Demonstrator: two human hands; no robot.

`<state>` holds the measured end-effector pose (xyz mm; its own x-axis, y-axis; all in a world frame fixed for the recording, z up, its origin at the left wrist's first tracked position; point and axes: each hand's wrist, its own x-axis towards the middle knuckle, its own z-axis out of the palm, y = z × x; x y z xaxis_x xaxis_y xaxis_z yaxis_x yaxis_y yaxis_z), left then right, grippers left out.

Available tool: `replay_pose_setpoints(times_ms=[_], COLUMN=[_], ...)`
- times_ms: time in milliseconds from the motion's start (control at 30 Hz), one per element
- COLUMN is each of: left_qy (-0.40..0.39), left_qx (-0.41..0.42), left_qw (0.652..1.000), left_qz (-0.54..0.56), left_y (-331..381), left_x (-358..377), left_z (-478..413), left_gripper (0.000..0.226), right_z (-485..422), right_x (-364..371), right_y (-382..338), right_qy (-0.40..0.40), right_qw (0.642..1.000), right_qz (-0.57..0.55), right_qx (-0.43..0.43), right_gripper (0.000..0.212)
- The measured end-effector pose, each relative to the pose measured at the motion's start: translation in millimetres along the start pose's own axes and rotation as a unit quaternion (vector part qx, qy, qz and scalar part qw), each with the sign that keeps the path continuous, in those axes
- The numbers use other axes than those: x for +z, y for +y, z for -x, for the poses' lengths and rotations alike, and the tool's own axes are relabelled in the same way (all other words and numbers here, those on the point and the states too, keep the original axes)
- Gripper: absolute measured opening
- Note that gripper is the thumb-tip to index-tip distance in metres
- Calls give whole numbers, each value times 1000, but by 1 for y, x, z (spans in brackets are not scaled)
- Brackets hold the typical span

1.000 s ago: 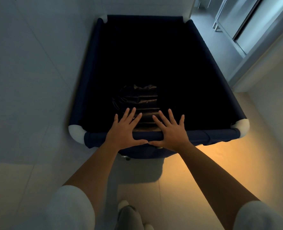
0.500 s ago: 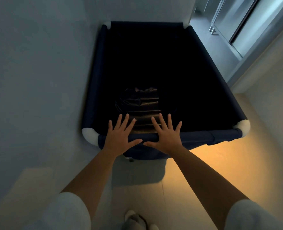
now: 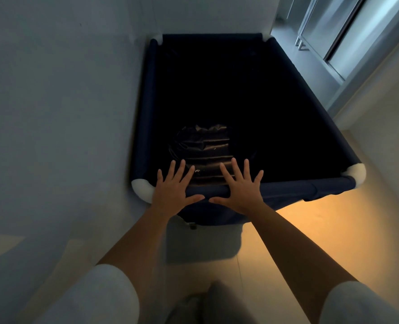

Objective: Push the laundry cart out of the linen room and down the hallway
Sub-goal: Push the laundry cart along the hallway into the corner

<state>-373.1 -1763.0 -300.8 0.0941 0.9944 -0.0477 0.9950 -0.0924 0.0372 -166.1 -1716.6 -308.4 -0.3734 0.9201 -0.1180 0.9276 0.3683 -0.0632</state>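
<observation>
Laundry cart [image 3: 294,127]: dark navy cloth, matt, stretched smooth over a tubular rim; I see the fabric sleeve wrapped round the near rail. Corner caps [image 3: 357,174] look white, soft and slightly fuzzy, perhaps foam or padded cloth; I cannot tell which. Inside, a black bundle [image 3: 203,146] with a glossy, crinkled sheen like plastic film. Wall [image 3: 53,101] to the left: smooth, matt, painted. Floor [image 3: 334,230]: smooth tile, faint sheen under warm light. Door panels [image 3: 334,31] upper right: brushed metal look, satin finish. My sleeves [image 3: 105,298]: pale matt cloth.
</observation>
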Motion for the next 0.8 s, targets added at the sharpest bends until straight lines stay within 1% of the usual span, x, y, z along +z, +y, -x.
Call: replay_pose_setpoints(times_ms=[133,533,800], left_qy=[2,-1,2], left_qx=[3,3,2], left_qw=[1000,1000,1000], left_qz=[2,-25,-17], left_y=[1,2,1], left_x=[2,1,3], left_z=[0,-1,-1], left_gripper=[94,94,95], right_z=[0,-1,1], right_x=[1,1,1], right_y=[0,1,0], right_qy=[-1,5,11], right_qw=[1000,1000,1000], right_qz=[4,6,3], right_qx=[2,2,5], right_gripper=[112,114,114])
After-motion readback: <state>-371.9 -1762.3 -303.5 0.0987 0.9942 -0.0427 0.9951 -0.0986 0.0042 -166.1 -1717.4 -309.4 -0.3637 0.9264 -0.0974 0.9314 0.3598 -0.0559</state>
